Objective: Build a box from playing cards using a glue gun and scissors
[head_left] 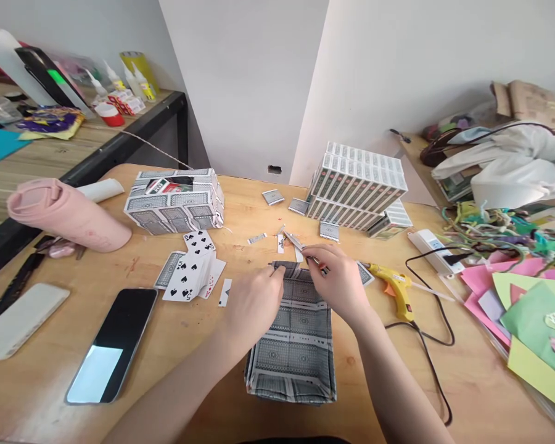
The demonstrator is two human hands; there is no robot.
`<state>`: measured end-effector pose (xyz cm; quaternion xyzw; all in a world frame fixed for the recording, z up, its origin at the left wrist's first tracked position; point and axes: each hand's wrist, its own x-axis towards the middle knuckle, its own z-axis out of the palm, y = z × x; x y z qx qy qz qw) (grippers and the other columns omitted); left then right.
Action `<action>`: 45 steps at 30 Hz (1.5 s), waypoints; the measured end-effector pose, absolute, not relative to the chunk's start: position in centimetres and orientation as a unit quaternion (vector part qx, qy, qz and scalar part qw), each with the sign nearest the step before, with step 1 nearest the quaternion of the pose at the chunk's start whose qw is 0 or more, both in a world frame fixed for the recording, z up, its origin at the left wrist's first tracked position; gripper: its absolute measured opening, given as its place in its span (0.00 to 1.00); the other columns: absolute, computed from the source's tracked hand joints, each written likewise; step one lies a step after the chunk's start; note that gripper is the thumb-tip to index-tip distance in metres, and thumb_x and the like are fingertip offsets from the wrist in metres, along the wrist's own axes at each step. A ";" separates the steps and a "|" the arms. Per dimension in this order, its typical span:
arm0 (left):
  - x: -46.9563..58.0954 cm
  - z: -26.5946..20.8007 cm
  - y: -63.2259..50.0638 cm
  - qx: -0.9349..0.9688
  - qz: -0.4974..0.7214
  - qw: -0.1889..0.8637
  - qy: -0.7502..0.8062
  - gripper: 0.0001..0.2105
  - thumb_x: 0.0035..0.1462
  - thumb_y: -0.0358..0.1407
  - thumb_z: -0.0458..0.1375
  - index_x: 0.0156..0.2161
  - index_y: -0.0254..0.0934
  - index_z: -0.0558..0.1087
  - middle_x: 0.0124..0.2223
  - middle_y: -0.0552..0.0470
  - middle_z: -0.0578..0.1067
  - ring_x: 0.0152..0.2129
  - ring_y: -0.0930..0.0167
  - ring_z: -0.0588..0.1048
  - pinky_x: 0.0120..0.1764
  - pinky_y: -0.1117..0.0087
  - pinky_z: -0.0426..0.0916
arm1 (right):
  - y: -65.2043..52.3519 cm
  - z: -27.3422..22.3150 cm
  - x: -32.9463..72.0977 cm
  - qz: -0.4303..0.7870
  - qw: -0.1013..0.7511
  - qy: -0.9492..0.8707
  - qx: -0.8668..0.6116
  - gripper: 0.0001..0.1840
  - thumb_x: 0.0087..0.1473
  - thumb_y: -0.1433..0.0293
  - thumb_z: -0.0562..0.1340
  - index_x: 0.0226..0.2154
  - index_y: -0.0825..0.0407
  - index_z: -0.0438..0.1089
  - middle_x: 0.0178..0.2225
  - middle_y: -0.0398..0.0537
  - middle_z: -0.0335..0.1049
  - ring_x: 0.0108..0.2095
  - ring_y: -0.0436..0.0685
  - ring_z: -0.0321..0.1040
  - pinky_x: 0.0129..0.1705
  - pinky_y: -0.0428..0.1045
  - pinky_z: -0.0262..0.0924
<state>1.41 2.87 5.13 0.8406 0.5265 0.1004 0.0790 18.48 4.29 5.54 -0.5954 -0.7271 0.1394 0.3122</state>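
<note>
An open-topped box made of playing cards (284, 356) sits in front of me, grey card backs lining its inside. My left hand (258, 300) pinches the far left part of its rim. Held in my right hand (335, 277) is a pair of scissors (294, 239), blades pointing away and to the left over the far rim; the fingers hide most of the handles. Beyond the box lie cut card strips (280, 243). A yellow glue gun (398, 287) lies right of my right hand. Loose playing cards (184, 277), with a five of spades on top, lie to the left.
A finished-looking card-covered box (173, 203) stands at the back left, stacked card packs (356, 188) at the back right. A phone (115, 345), a white power bank-like slab (23, 320) and a pink roll (69, 216) occupy the left. A power strip (435, 250) and cord lie right.
</note>
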 end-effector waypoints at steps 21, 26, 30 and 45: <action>3.7 4.8 5.0 0.841 0.074 0.129 0.521 0.10 0.58 0.34 0.49 0.31 0.37 0.72 0.25 0.48 0.74 0.22 0.65 0.73 0.26 0.68 0.63 | 2.5 1.3 18.5 0.283 0.384 -0.614 -0.629 0.14 0.53 0.74 0.52 0.35 0.50 0.72 0.37 0.49 0.73 0.41 0.55 0.68 0.47 0.51 0.60; 2.8 5.5 6.3 0.843 0.221 0.092 0.482 0.06 0.54 0.33 0.55 0.38 0.39 0.72 0.37 0.48 0.73 0.38 0.64 0.70 0.40 0.64 0.65 | 2.6 1.2 18.4 0.311 0.372 -0.626 -0.611 0.12 0.52 0.74 0.54 0.34 0.50 0.73 0.37 0.47 0.74 0.40 0.54 0.69 0.46 0.49 0.61; 2.0 5.2 7.7 0.864 0.193 0.144 0.442 0.05 0.55 0.31 0.55 0.31 0.38 0.73 0.33 0.52 0.74 0.34 0.67 0.70 0.39 0.64 0.64 | 2.7 1.0 18.4 0.303 0.371 -0.625 -0.616 0.13 0.52 0.74 0.54 0.33 0.50 0.73 0.37 0.47 0.74 0.39 0.54 0.69 0.46 0.50 0.61; 1.5 5.4 7.7 0.789 0.360 0.155 0.473 0.07 0.61 0.35 0.46 0.34 0.37 0.64 0.31 0.52 0.72 0.29 0.72 0.71 0.33 0.72 0.64 | 3.2 1.2 18.1 0.273 0.332 -0.643 -0.634 0.14 0.52 0.75 0.53 0.32 0.50 0.74 0.35 0.47 0.74 0.38 0.54 0.70 0.44 0.49 0.61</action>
